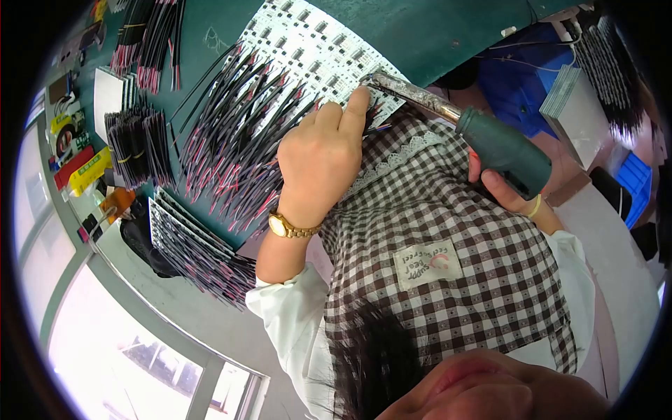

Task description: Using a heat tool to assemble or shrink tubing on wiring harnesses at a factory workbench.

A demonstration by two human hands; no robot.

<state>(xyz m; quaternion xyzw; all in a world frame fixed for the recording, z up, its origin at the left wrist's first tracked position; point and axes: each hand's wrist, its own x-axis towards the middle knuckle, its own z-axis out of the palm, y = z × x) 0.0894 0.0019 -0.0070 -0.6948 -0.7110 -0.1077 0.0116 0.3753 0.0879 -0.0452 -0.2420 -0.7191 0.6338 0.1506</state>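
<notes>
A white circuit board (301, 35) with rows of small dark components lies on the green work surface. Many thin black and red wires (238, 140) fan out from it toward the near left. Over the board's near edge, my left hand (320, 154) is closed, its index finger bent down at the board; whatever the fingertips pinch is hidden beneath them. My right hand (507, 192) is wrapped around the dark green handle of a soldering iron (504, 150). Its stained metal barrel slants up to the left, and the tip meets the board right beside my left fingertips.
Bundles of wires (157, 49) and a banded bundle (140, 147) lie left on the green table (434, 42). Stacked boards with wires (192, 231) stand at the near left edge. Another board stack (574, 105) and blue bins (633, 185) are at right.
</notes>
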